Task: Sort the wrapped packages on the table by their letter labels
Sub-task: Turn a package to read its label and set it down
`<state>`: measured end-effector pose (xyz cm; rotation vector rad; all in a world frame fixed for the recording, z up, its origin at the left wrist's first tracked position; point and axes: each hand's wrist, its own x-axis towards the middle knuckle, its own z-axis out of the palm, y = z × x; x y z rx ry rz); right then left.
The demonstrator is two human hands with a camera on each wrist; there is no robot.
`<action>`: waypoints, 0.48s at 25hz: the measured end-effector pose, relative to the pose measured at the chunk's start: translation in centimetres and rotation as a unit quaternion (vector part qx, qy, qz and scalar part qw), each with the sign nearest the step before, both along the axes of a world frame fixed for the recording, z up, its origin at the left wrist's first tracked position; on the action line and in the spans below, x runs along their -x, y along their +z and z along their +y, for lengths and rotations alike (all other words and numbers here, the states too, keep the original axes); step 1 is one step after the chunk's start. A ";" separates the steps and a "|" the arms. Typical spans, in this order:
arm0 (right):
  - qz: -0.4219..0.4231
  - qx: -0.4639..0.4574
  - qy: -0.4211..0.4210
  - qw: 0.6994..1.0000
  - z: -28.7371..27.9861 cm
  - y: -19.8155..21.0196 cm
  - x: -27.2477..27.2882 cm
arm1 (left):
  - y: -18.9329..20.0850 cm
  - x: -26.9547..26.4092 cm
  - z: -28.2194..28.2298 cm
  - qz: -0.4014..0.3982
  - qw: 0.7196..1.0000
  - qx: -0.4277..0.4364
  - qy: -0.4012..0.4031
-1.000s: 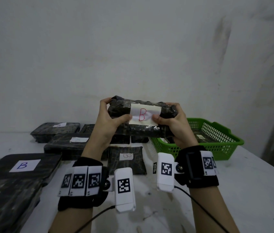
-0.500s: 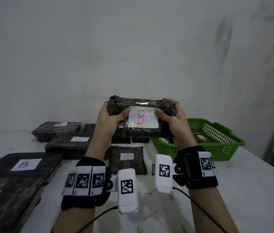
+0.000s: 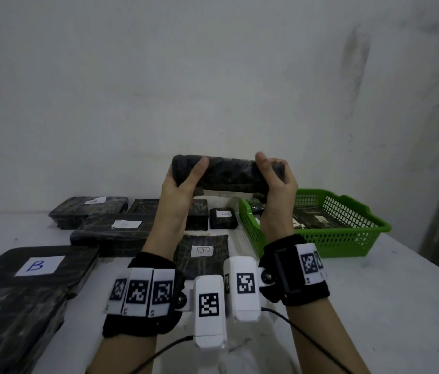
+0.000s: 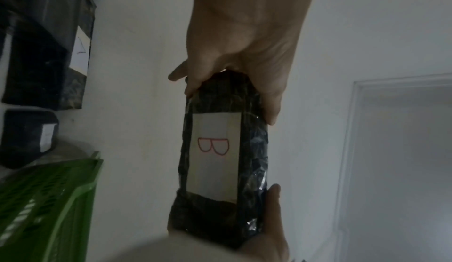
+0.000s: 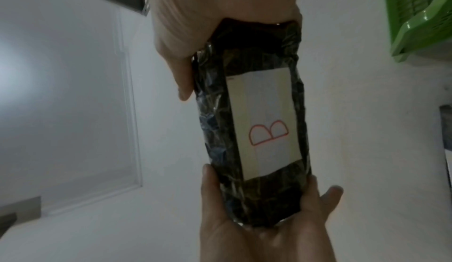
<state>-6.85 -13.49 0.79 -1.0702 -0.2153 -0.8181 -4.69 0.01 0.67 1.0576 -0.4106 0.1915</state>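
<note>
**Sorting under way: B package in hand, basket not yet cleared**

White table (image 3: 374, 306) before a plain wall; we take the green basket (image 3: 347, 240) as our reference. Left of it we note labelled packages already laid out, the large B-labelled package (image 3: 35, 268) farthest off, a small B-labelled package (image 3: 202, 253) nearest. Inside the basket, more wrapped packages remain. Above its left rim, the left hand (image 3: 179, 190) and right hand (image 3: 276, 184) each grasp one end of the held package (image 3: 229, 175), its red B label (image 5: 265, 126) facing down.
</note>
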 end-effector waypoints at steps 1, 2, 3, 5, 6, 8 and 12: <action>-0.010 0.001 -0.015 1.000 0.3 0.0 0.0 | 0.0 0.1 0.1 -0.007 1.000 0.000 -0.001; -0.014 0.015 -0.028 0.999 0.3 0.0 0.1 | 0.1 0.2 0.1 -0.008 1.000 0.002 -0.009; -0.016 0.029 -0.033 0.999 0.2 0.1 0.1 | 0.1 0.1 0.3 -0.006 1.000 0.001 -0.017; -0.006 0.067 -0.030 0.997 -0.1 0.3 0.3 | 0.3 0.2 0.7 -0.002 1.000 -0.008 -0.029; 0.000 0.086 -0.020 0.996 -0.3 0.3 0.3 | 0.3 0.1 0.9 0.004 0.999 -0.015 -0.031; 0.008 0.107 0.008 0.994 -0.4 0.3 0.3 | 0.2 -0.1 1.4 0.018 0.999 -0.028 -0.021; 0.021 0.092 0.026 0.995 -0.6 0.1 -0.1 | 0.4 0.2 1.6 0.000 0.999 -0.034 -0.016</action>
